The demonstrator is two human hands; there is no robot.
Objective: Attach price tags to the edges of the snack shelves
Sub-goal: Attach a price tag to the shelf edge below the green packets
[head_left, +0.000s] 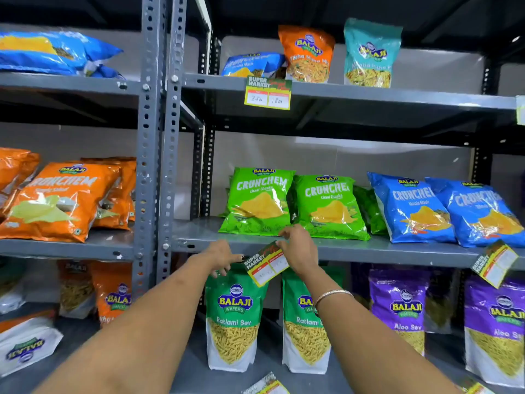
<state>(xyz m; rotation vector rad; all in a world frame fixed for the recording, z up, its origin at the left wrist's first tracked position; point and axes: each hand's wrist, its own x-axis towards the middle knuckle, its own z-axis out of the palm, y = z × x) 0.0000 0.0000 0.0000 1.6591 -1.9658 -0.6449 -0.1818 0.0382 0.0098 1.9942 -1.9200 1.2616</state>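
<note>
Price tag (265,264) tilted at middle shelf edge (369,250), pinched btwn both hands: right hand (298,251) grips top corner, left hand (223,257) fingertips on left edge. Handwritten prices too faint to read. Green Crunchem bags (260,201) just above right hand.

Bare forearms, no sleeves; thin metal bangle (333,296) on right wrist.

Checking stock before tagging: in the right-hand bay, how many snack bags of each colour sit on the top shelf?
Blue Crunchem foil bag, lying flat: 1
Orange Balaji foil bag, upright: 1
Teal Balaji foil bag, upright: 1
Total: 3
</note>
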